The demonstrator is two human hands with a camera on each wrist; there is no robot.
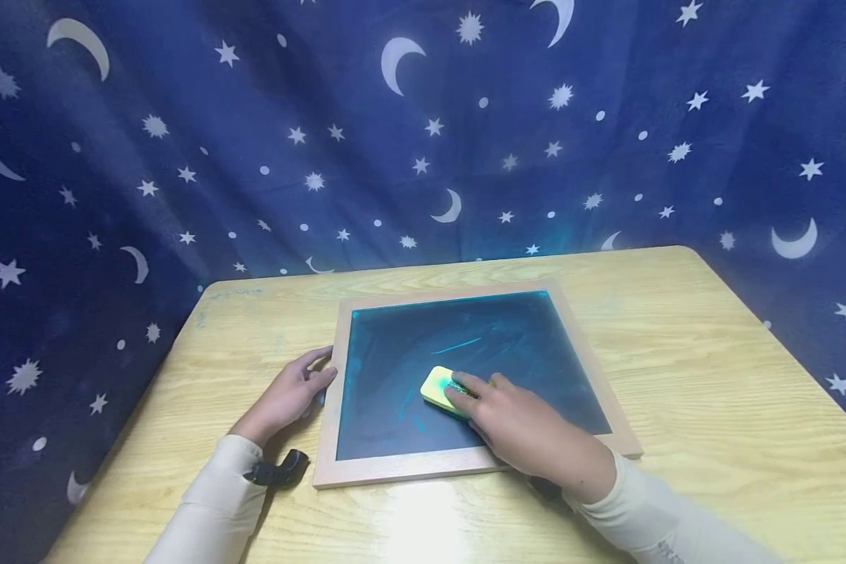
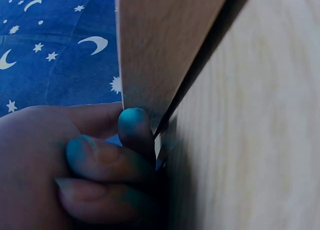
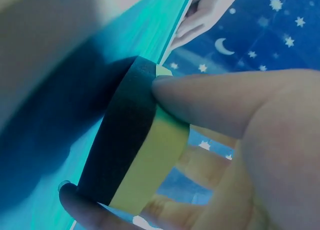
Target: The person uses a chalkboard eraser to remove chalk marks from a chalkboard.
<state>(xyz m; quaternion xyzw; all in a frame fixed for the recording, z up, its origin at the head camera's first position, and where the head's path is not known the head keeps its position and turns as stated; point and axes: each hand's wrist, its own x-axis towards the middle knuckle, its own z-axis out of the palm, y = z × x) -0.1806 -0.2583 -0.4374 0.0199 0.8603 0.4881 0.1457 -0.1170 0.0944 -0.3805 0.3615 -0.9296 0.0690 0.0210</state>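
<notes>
A wood-framed chalkboard (image 1: 388, 407) lies on the table, smeared with blue-green chalk and a few remaining strokes. My right hand (image 1: 522, 427) grips a yellow chalkboard eraser (image 1: 437, 380) against the board's surface, right of its lower middle. In the right wrist view, the eraser (image 3: 150, 160) shows a dark felt layer facing the board, with thumb and fingers around its yellow body. My left hand (image 1: 289, 395) holds the frame's left edge. The left wrist view shows its curled fingers (image 2: 107, 157), tinted with blue-green chalk, at the corner of the wooden frame (image 2: 165, 39).
The light wooden table (image 1: 712, 376) extends on all sides of the board, with faint chalk smudges at its far left corner. A dark blue curtain (image 1: 352, 196) with moons and stars hangs behind and beside it. A black strap (image 1: 278, 470) circles the left wrist.
</notes>
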